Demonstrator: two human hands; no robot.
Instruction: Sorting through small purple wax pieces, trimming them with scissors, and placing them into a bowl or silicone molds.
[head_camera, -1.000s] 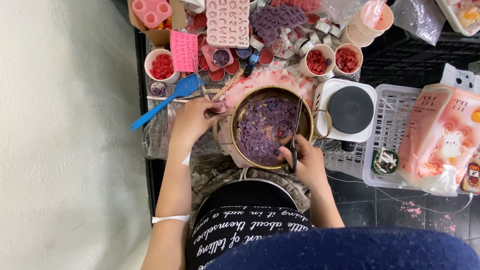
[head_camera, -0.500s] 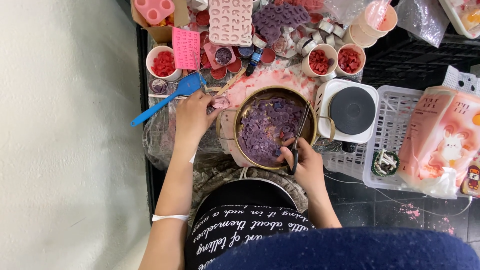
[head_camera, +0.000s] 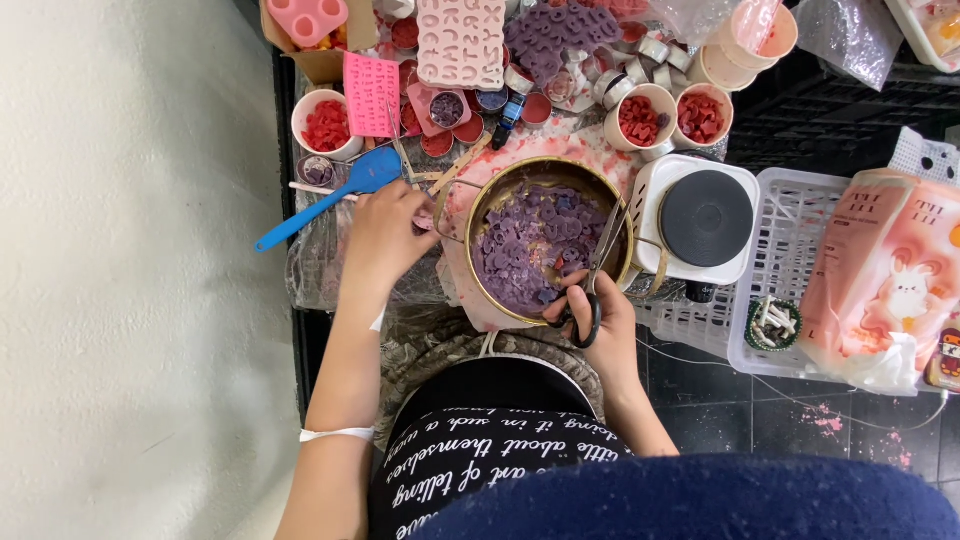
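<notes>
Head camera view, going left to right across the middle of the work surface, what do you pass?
Blue spatula → left hand → pot of purple pieces → small white hotplate → white basket → pink pouch.

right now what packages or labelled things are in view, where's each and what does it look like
Pink pack: far right, lying over the white basket; soft, rounded, pale pink with a cartoon rabbit.
Pink card: upper left, beside a white cup of red pieces; flat rectangle, bright pink, fine print.
Small dropper bottle: above the pot; dark blue.
Clear bag: top right; crinkled, see-through.
</notes>
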